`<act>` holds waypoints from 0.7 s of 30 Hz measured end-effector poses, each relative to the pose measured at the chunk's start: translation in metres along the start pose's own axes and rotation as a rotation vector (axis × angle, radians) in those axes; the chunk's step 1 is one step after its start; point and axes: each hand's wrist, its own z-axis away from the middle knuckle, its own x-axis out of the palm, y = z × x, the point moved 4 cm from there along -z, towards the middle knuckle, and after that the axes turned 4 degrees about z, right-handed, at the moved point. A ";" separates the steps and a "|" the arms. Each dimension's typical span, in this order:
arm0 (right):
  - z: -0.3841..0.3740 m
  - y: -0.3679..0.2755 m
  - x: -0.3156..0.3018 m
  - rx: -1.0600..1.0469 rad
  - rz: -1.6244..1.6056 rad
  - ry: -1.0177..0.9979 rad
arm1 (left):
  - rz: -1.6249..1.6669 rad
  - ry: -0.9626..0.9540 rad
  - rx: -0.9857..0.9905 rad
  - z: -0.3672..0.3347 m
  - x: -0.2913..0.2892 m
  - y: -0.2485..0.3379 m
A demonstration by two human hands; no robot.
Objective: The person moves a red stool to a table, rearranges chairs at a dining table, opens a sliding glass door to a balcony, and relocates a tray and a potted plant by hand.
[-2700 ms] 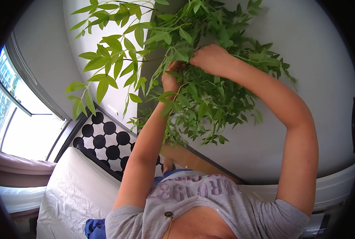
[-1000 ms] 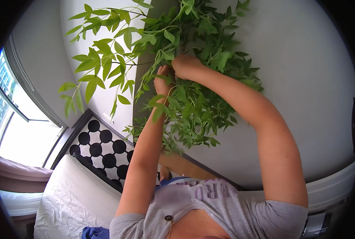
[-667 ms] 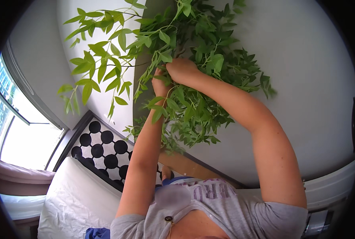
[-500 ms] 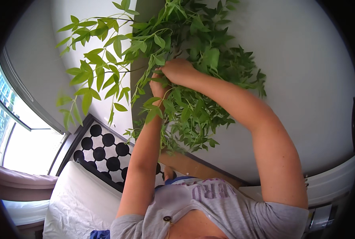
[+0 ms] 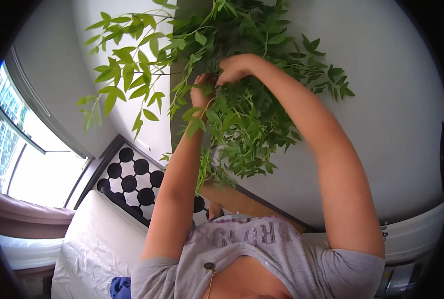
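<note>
A tall leafy green plant (image 5: 252, 114) with thin stems stands before me, against the wall corner. My left hand (image 5: 200, 93) is raised into its middle, fingers closed around a thin stem and partly covered by leaves. Just to the right and slightly higher, my right hand (image 5: 236, 69) reaches in from the right side. Its fingers are bent toward the same stems, with the tips close to my left hand. What lies between these fingers is hidden among dark stems and foliage.
A window (image 5: 37, 144) with a pinkish curtain (image 5: 27, 214) is at the left. Below it lies a white-covered surface (image 5: 92, 244) with a blue cloth (image 5: 120, 287). A black-and-white dotted panel (image 5: 137, 182) stands behind. The grey wall (image 5: 381, 124) fills the right.
My right hand has loosened from a tight fist and drawn slightly up and right, away from my left hand. Branches on the right have swung outward. The whole view has shifted a little.
</note>
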 end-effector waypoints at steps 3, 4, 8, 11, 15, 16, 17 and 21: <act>0.006 0.008 -0.005 -0.011 0.055 0.014 | 0.012 -0.014 0.024 0.001 0.002 0.008; 0.001 0.016 -0.002 0.002 0.093 -0.005 | 0.030 -0.014 0.063 0.001 0.005 0.012; -0.005 0.005 0.013 0.059 -0.017 0.275 | 0.040 0.008 0.072 0.001 -0.002 0.003; -0.019 0.009 0.030 0.048 0.025 0.428 | 0.071 0.019 0.131 0.004 0.004 0.006; -0.020 0.005 0.030 0.177 0.002 0.419 | 0.101 -0.002 0.151 0.001 0.006 0.000; -0.019 0.001 0.029 0.169 0.078 0.449 | 0.061 -0.026 0.147 0.004 0.008 -0.001; -0.016 -0.003 0.024 0.177 0.074 0.456 | 0.021 -0.049 0.152 0.003 0.011 -0.005; -0.016 -0.024 0.010 0.116 0.251 0.391 | 0.129 -0.035 0.196 0.002 0.009 -0.020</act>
